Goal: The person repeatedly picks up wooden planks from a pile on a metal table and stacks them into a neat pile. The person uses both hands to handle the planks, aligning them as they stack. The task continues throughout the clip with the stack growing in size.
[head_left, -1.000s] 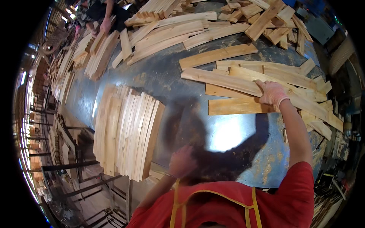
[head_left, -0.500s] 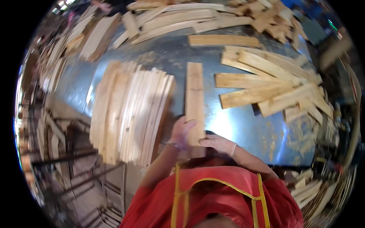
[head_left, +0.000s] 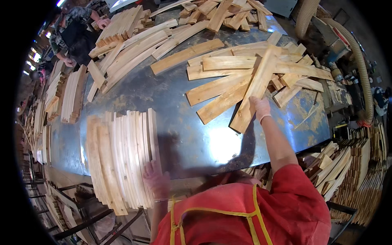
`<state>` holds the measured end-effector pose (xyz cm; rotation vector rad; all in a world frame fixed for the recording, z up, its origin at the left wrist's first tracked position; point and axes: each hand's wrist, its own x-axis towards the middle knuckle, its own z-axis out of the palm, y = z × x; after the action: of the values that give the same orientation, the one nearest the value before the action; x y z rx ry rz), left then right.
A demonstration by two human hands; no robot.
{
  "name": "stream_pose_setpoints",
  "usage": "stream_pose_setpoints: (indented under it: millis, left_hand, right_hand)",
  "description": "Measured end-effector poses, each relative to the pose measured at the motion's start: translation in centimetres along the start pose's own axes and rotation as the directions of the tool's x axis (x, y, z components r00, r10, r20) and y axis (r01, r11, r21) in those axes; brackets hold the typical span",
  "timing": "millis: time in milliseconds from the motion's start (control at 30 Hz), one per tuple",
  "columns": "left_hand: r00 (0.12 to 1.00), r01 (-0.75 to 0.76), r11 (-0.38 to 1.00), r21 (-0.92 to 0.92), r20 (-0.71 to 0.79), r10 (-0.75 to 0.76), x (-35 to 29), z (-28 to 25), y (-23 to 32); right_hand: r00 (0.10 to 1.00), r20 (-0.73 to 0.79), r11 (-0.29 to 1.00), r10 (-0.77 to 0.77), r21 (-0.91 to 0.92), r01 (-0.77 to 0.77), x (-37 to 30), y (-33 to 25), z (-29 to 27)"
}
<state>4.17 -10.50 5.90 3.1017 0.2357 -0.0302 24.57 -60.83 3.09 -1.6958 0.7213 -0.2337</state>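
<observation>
On the table's left, a row of wooden boards [head_left: 130, 153] stands on edge, packed side by side. My left hand [head_left: 156, 178] is at the near right end of this row, against the last board; it is blurred, with its fingers stretched out. To the right, my right hand [head_left: 261, 108] grips the edge of a long wooden board [head_left: 258, 83], near its lower end. That board lies slanted across a loose pile of boards [head_left: 226, 86], its near end toward me. Both hands look covered by thin, pale gloves.
The metal table [head_left: 179, 122] carries sawdust patches. More boards [head_left: 139, 51] and short offcuts [head_left: 228, 14] lie along its far side. A person [head_left: 75, 34] stands at the far left by stacked boards. A ribbed hose [head_left: 363, 77] hangs at right; more boards [head_left: 332, 165] are stacked below.
Both hands were on one board in front of me. They have parted: the left is at the row, the right has taken hold of a board on the pile. My view has turned rightward.
</observation>
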Motion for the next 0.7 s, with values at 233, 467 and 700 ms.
stream_pose_setpoints:
  millis: [233, 467, 700]
  left_hand:
    - [0.98, 0.006, 0.841, -0.541, 0.169, 0.102, 4.1, 2.9, 10.7]
    - [0.975, -0.118, 0.92, -0.373, 0.13, 0.178, 8.6, 1.5, 22.4]
    - [0.954, -0.006, 0.954, -0.301, 0.285, 0.096, 9.9, 3.1, 26.5]
  right_hand:
    - [0.771, 0.637, 0.917, 0.006, -0.311, 0.251, -8.3, -6.9, 3.0]
    - [0.783, 0.498, -0.092, -0.374, -0.86, 0.503, 18.3, -11.1, -5.3]
    - [0.841, 0.524, -0.143, 0.135, -0.83, 0.54, 17.6, -17.5, -2.9]
